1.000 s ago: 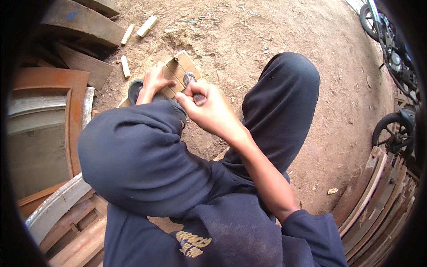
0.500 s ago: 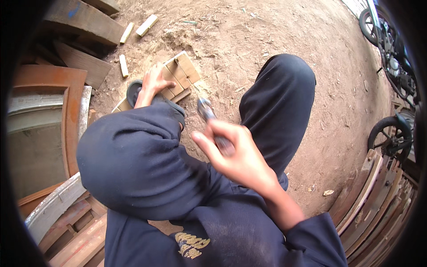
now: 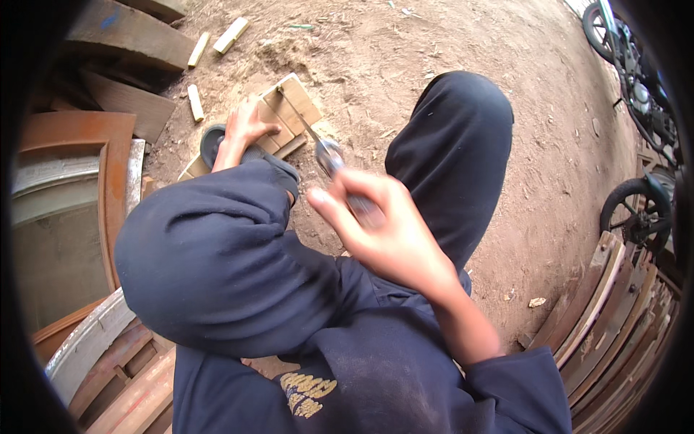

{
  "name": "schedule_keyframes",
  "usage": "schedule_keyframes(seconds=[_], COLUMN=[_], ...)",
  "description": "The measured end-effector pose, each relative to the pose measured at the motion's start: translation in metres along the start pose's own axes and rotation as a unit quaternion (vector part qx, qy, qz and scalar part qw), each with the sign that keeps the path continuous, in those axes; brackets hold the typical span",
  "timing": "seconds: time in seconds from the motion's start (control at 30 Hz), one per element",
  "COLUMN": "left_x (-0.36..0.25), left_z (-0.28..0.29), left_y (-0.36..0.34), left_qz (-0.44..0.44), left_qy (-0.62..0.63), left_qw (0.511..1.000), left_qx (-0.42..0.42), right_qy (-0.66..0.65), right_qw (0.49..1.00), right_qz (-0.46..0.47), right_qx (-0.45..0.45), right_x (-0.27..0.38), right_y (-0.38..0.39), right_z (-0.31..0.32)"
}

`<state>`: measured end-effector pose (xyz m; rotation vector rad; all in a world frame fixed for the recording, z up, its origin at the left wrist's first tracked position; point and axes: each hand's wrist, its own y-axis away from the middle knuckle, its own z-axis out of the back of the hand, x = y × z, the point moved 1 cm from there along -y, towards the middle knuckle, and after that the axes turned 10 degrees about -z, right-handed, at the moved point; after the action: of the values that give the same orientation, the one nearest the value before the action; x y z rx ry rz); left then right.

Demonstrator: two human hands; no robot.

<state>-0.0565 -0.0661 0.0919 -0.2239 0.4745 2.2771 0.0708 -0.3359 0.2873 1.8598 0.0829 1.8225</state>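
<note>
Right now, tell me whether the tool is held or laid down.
Held: the right hand is closed around the handle of the tool, which shows blurred.

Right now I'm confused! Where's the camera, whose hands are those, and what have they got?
No machine here: these are one person's own bare hands. The camera sits on that person's head and looks down; its wide lens bends straight edges, so things look curvy. The left hand rests on some pale wood with its thumb spread. The right hand has its grip around a tool with a thin blade; it's blurry, so I can't tell exactly which kind. Three short sticks lie on the dirt ground.
</note>
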Motion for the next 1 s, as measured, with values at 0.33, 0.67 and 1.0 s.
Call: schedule_keyframes(seconds=[0.33,0.67,1.0], left_x=[0.005,0.024,0.010], left_z=[-0.010,0.001,-0.018], left_y=[-0.016,0.007,-0.012], left_qz=[-0.022,-0.007,-0.021], left_qy=[0.002,-0.015,0.038], left_qw=[1.000,0.999,0.999], left_qx=[-0.002,-0.028,0.006], right_qy=[0.025,0.032,0.038], right_qw=[0.995,0.998,0.998], right_qz=[-0.095,-0.015,0.047], right_qx=[0.016,0.047,-0.036], right_x=[0.009,0.011,-0.010], right_y=[0.028,0.006,-0.020], right_z=[0.012,0.004,-0.007])
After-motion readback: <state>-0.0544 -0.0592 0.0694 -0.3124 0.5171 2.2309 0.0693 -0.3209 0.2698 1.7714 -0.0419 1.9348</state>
